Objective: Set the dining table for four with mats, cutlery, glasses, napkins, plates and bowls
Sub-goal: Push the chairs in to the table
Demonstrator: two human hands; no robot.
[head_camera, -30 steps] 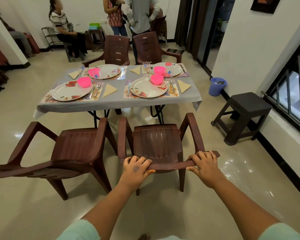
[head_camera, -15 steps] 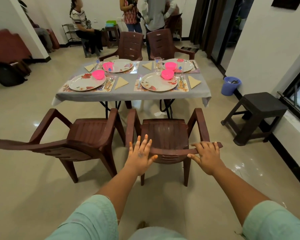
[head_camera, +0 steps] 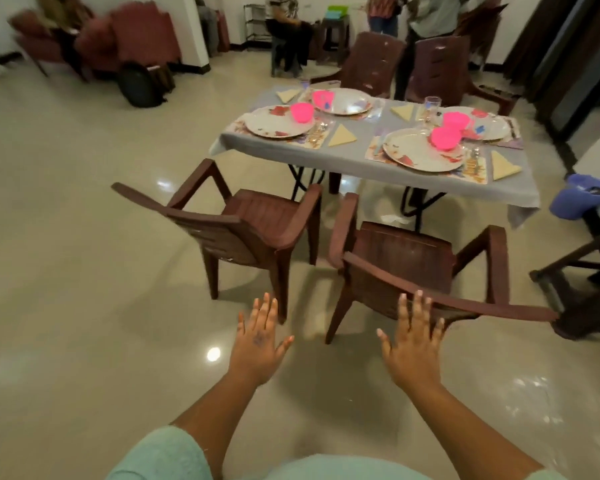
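Head view: left hand (head_camera: pixel 257 344) and right hand (head_camera: pixel 413 336) spread flat, holding nothing, just behind near chair (head_camera: pixel 413 268). Plates (head_camera: pixel 421 152), bowls (head_camera: pixel 445 137), napkins (head_camera: pixel 342 136) set across desk (head_camera: pixel 354 160). Risk: shoving chair hard, jolting glasses (head_camera: pixel 431 108).

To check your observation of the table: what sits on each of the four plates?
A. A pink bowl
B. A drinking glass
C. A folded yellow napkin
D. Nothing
A: a pink bowl rests on each plate, while the yellow napkins lie flat on the grey tablecloth beside the plates.
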